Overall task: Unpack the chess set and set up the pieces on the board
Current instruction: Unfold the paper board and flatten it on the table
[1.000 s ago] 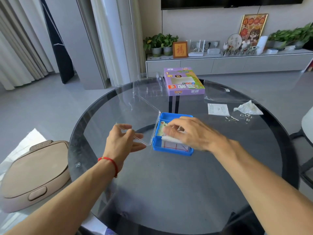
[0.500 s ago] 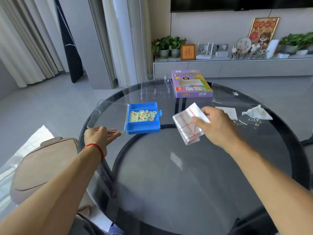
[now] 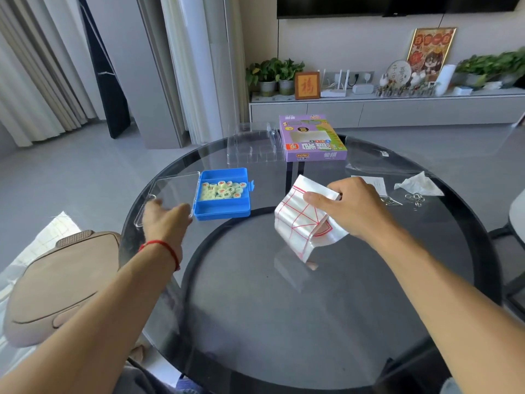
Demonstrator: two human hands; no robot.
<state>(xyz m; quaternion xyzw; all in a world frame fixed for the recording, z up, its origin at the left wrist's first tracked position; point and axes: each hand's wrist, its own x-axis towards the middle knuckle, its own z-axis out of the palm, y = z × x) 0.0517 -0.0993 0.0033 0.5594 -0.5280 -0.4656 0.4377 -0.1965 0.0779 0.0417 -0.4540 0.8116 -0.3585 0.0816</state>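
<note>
Since the earlier frame you'd carried the folded board sheet further from the blue case & it had begun to drop open, w/ more red grid showing. Your right hand held it above the glass table, thumb & fingers pinched on its top edge. Your left hand sat at the near edge of the clear lid, which lay open flat to the case's left; fingers looked loosely extended, but whether they touched the lid I couldn't tell. Pieces were all still heaped inside the case. Purple box & clear insert sat at the far side, so outer unpacking looked done. Left, by my read: unfold & flatten the sheet, then place every piece. Early stage overall.
</note>
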